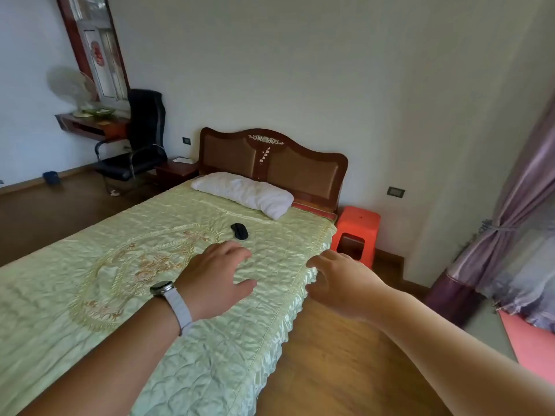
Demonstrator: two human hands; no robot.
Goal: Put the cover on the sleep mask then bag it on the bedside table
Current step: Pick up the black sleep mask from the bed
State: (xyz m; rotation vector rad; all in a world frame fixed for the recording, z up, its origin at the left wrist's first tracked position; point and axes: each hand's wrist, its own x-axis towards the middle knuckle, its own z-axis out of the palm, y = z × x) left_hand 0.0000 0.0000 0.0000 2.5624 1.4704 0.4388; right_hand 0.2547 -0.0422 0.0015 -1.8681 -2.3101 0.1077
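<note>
Bed (120, 295) with pale green quilted cover, white pillow (243, 193), black sleep mask (239, 231)

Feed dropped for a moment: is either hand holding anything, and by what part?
Nothing is held. The left hand and right hand are both open and empty; the sleep mask lies on the bed.

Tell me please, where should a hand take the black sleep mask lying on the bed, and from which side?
The sleep mask lies flat on the bedspread, below the pillow, with nothing touching it. Probably best to come from above with the left hand, the nearer one, and pinch the near edge, since a flat soft thing gives no side to grasp.
</note>
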